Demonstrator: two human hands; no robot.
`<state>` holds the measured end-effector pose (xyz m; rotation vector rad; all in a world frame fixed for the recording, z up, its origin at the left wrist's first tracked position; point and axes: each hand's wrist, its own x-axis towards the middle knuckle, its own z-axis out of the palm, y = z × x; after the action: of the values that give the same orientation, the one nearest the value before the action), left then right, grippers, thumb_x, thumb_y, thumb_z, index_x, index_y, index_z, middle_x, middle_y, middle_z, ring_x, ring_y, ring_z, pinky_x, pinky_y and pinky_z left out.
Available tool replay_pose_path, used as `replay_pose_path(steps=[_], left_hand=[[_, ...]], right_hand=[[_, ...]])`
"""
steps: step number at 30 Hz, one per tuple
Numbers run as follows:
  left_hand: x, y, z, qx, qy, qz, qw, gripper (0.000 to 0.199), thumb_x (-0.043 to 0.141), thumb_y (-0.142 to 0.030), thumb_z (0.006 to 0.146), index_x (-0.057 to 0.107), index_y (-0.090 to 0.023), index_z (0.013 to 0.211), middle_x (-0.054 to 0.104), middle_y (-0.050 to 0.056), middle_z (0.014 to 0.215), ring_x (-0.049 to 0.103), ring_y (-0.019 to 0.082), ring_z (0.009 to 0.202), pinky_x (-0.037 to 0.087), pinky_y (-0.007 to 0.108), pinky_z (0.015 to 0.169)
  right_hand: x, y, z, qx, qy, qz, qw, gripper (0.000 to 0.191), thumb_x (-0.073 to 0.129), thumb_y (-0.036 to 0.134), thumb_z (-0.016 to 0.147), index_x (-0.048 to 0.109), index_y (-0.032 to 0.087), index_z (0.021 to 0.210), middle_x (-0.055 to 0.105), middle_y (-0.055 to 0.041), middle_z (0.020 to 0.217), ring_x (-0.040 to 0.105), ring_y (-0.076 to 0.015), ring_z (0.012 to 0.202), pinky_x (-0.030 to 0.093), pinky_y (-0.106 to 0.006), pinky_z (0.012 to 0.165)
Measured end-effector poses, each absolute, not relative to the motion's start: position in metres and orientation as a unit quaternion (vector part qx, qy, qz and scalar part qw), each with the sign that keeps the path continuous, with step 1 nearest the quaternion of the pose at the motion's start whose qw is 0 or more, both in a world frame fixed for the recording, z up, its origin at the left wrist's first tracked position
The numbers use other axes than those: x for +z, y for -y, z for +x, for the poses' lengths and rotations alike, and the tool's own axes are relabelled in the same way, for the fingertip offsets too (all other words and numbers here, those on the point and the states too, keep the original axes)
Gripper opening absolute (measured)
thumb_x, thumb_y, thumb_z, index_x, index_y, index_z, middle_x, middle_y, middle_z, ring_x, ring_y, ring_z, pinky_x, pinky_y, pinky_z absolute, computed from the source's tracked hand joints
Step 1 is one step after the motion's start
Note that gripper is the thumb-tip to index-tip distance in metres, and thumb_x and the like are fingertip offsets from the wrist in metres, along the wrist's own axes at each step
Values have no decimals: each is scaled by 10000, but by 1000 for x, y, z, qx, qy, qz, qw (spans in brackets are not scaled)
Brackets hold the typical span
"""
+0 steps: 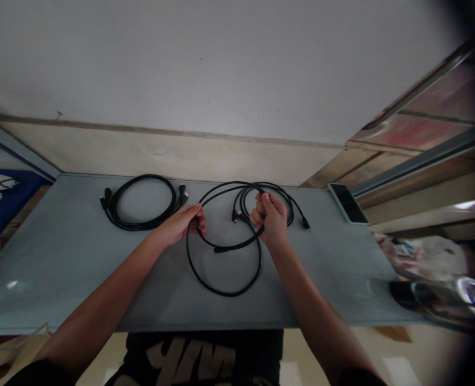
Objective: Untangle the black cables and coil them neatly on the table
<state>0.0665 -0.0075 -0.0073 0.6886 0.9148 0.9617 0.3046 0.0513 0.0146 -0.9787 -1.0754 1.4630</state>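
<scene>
1. Pale wall behind, wooden panels off to the right, grey glass-topped table below; phone lying at the table's far right corner.
2. Coiled black cable at the far left of the table, neatly bundled, plugs at both sides, well apart from both hands, though closer to the left one.
3. Loose black cable between the hands: big loop drooping flat on the glass toward the near edge, long axis running front to back, roughly midway between both arms.
4. Left hand curled, fingers pressed together around a strand, pinching it at the loop's left side.
5. Right hand closed in a fist around strands at the loop's right side, a tighter bunch there; thick plug resting inside the loop, just left of this hand.
6. Second small plug out past the right hand, on the far side; one cable or two — hidden behind the fist, cannot tell.
</scene>
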Motion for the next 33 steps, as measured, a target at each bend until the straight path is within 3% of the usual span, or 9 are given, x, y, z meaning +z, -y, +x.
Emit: replay_pose_path(steps=[2, 4, 8, 15, 21, 24, 26, 29, 33], left_hand=[[-6, 9, 68, 426, -414, 308, 743, 419, 594, -552, 871, 438, -191, 725, 508, -29, 622, 576, 127, 581, 541, 324, 662], [-4, 11, 68, 420, -408, 290, 757, 422, 577, -553, 884, 414, -200, 720, 373, -84, 535, 436, 76, 444, 513, 289, 584], [-3, 10, 66, 404, -428, 259, 766, 424, 557, -548, 900, 376, -210, 719, 209, -120, 512, 150, 31, 371, 261, 169, 380], [-7, 9, 65, 363, -470, 260, 761, 379, 490, -528, 937, 393, -215, 748, 203, -113, 514, 106, 40, 378, 122, 157, 352], [-8, 9, 67, 374, -494, 267, 738, 381, 495, -535, 932, 391, -216, 751, 201, -115, 524, 107, 37, 375, 117, 157, 344], [-6, 10, 70, 361, -490, 276, 744, 385, 494, -527, 934, 381, -217, 737, 190, -116, 520, 100, 37, 375, 104, 159, 343], [-5, 11, 73, 349, -485, 287, 749, 396, 504, -526, 928, 369, -216, 723, 187, -116, 522, 100, 36, 379, 96, 160, 344], [-5, 13, 76, 364, -481, 295, 741, 400, 505, -535, 923, 365, -216, 727, 191, -114, 538, 99, 34, 385, 88, 161, 350], [-8, 13, 78, 378, -484, 331, 716, 338, 510, -529, 918, 439, -212, 823, 206, -113, 564, 125, 40, 393, 97, 170, 371]], right_hand=[[15, -50, 305, 611, 451, -402, 512, 351, 609, 568, 842, 498, 236, 826, 209, 102, 540, 164, -50, 359, 182, -218, 340], [15, -50, 306, 620, 457, -394, 501, 338, 605, 537, 852, 472, 233, 784, 223, 102, 528, 187, -47, 337, 184, -222, 327], [13, -51, 307, 606, 529, -417, 424, 367, 623, 492, 847, 423, 220, 702, 344, 83, 510, 345, -56, 325, 241, -225, 324], [7, -55, 311, 475, 670, -473, 320, 306, 588, 405, 870, 594, 174, 1072, 460, 79, 511, 425, -84, 353, 329, -219, 371], [10, -59, 322, 406, 755, -467, 218, 339, 614, 449, 865, 664, 156, 1029, 617, 0, 622, 593, -131, 470, 471, -255, 496], [9, -57, 320, 435, 742, -449, 241, 581, 620, 447, 864, 509, 199, 1378, 672, -22, 797, 616, -120, 497, 502, -254, 507], [7, -54, 315, 451, 742, -429, 250, 632, 616, 441, 866, 452, 228, 1438, 676, -45, 922, 610, -105, 514, 493, -242, 484], [4, -50, 308, 470, 743, -419, 227, 476, 595, 430, 878, 581, 183, 1285, 657, -28, 799, 535, -90, 461, 439, -226, 430], [0, -49, 301, 508, 707, -435, 229, 279, 575, 442, 890, 618, 173, 828, 461, 49, 481, 403, -81, 373, 317, -206, 361]])
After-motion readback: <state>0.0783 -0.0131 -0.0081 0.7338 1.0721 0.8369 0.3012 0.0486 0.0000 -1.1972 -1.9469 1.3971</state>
